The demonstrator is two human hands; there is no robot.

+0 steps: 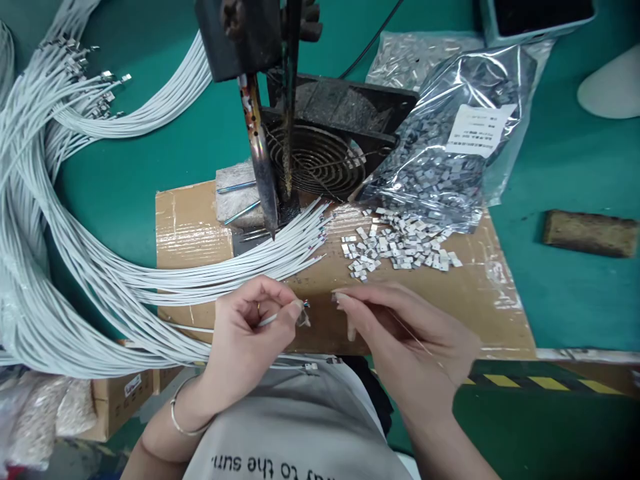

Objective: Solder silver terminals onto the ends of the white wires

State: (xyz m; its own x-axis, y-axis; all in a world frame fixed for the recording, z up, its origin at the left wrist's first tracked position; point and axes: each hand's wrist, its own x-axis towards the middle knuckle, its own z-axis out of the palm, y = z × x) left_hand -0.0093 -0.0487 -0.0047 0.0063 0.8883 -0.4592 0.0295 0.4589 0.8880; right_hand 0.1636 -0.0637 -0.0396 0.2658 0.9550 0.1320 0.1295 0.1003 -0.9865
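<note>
My left hand [257, 327] is closed in a pinch on a white cable [267, 321], near its end, where thin coloured wires [307, 305] stick out past the fingertips. To the right, across a small gap, my right hand [400, 327] is pinched too; a tiny piece at its fingertips is too small to make out. A fine line [413, 337] runs across that palm. Above the hands lie a bundle of white cables [240, 267] with bare ends and a loose pile of small metal connectors [400, 243]. A soldering iron [263, 160] points tip-down over the cables.
Behind the iron stands a black fan [320, 160], beside a block with metal rods [235, 193]. A clear bag of connectors [430, 160] lies on the cardboard [500, 313]. A brown block [590, 233] is at right; thick cable bundles [30, 267] fill the left.
</note>
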